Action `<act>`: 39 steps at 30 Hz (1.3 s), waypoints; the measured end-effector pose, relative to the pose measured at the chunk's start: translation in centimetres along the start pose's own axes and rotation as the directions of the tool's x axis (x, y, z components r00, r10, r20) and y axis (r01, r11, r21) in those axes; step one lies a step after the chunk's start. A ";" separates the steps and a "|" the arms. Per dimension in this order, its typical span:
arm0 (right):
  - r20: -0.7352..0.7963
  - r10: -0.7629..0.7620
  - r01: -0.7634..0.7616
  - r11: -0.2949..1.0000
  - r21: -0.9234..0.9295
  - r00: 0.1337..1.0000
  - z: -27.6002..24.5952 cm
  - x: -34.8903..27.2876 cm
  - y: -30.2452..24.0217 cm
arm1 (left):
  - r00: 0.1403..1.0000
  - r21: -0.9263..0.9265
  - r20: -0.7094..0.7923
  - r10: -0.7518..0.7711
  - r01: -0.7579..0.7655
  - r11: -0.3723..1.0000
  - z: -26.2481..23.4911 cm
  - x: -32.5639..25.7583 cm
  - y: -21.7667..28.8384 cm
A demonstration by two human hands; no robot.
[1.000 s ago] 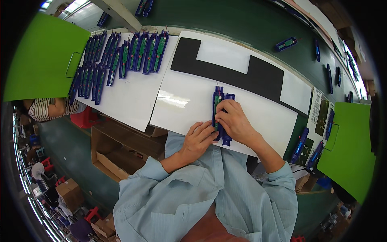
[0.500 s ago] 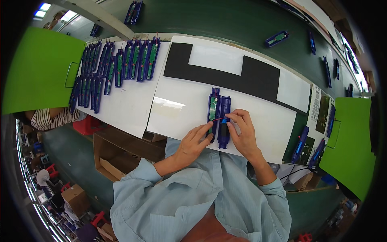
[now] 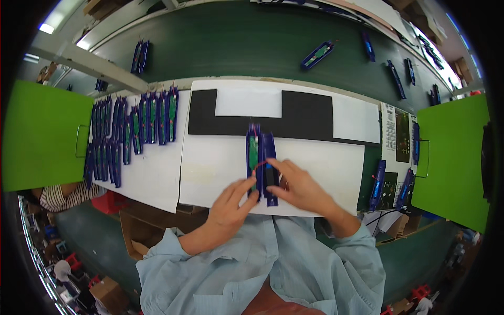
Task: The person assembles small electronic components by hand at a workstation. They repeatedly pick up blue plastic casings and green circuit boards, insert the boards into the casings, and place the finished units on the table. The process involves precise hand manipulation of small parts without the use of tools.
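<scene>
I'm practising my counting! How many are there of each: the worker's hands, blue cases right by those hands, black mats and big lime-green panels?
Hands, left hand and right hand: 2
Blue cases, left one and right one: 2
Black mat: 1
Lime-green panels: 2
Total: 7

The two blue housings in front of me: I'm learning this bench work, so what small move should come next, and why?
I'd probably ease the red wire down into the right housing with the right hand: the wire curves across from the left housing, that hand is at its end, and the left hand rests on the left housing, where it could steady it.
</scene>
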State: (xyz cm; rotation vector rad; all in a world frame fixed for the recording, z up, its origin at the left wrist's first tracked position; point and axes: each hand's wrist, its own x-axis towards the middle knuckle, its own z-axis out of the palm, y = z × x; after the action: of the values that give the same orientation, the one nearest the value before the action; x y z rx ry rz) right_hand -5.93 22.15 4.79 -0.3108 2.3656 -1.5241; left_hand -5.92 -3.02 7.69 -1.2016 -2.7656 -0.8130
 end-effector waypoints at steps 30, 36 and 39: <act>-0.793 -0.173 -0.408 0.782 -0.471 0.584 -31.4 15.6 24.2 | 0.952 0.034 -0.289 0.105 -0.099 0.994 15.7 32.1 -12.9; -0.559 0.178 0.023 0.943 0.333 0.810 -22.5 9.4 14.9 | 0.957 -0.150 -0.286 0.045 -0.091 0.985 9.1 23.2 -7.7; -0.409 0.135 0.044 0.916 0.398 0.902 -14.5 2.5 9.0 | 0.968 -0.150 -0.247 0.050 -0.089 0.985 5.1 14.8 -3.6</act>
State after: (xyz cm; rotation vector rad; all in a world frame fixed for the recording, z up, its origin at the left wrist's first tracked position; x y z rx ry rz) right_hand -13.75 37.26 1.90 0.2031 2.2477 -2.1831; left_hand -17.87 7.36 4.86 -1.1274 -2.4898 -1.1117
